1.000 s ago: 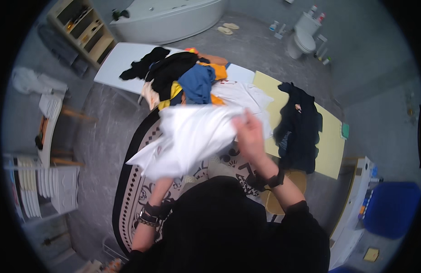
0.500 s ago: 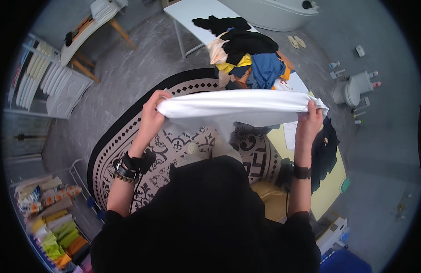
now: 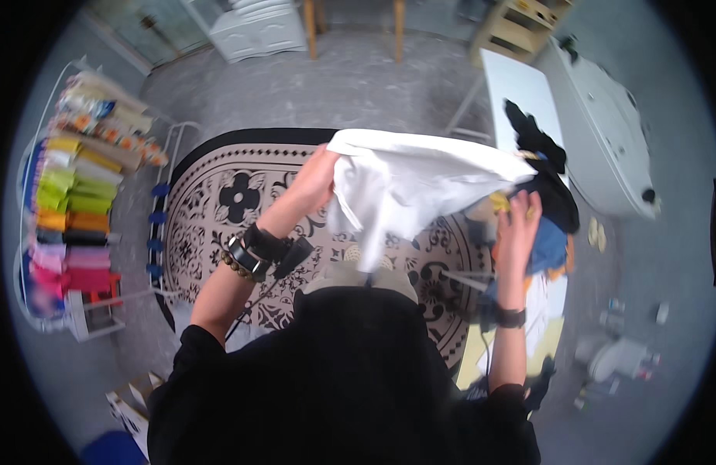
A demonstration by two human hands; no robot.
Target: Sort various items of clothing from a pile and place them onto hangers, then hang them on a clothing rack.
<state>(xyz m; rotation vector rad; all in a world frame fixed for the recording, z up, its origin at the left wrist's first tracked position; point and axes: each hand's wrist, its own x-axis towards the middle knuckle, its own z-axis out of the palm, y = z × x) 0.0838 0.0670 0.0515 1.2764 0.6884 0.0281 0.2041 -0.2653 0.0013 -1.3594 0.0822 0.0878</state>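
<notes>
A white cloth point(image 3: 420, 174) hangs in the air in front of me, its upper edge stretched from left to right and its lower part drooping in folds. My left hand point(image 3: 321, 178) is closed on its left end, the fingers partly behind the fabric. The cloth's right end tapers to a point just above my right hand point(image 3: 519, 225). That hand's fingers are spread and bent, with nothing seen in them. Beyond it, a heap of clothes with a black garment point(image 3: 558, 198) and a blue garment point(image 3: 547, 252) lies on the white table point(image 3: 520, 85).
A patterned rug point(image 3: 218, 209) lies under me. A rack of folded coloured cloths point(image 3: 75, 201) stands at the left. At the right are a bathtub point(image 3: 606, 116), a toilet point(image 3: 615, 358) and a yellow surface point(image 3: 474, 353) with more clothes. A white cabinet point(image 3: 261, 39) stands far back.
My view has turned left, bringing the rack further into sight. My right hand has let go of the white cloth and lowered. The cloth's lower part now hangs loose.
</notes>
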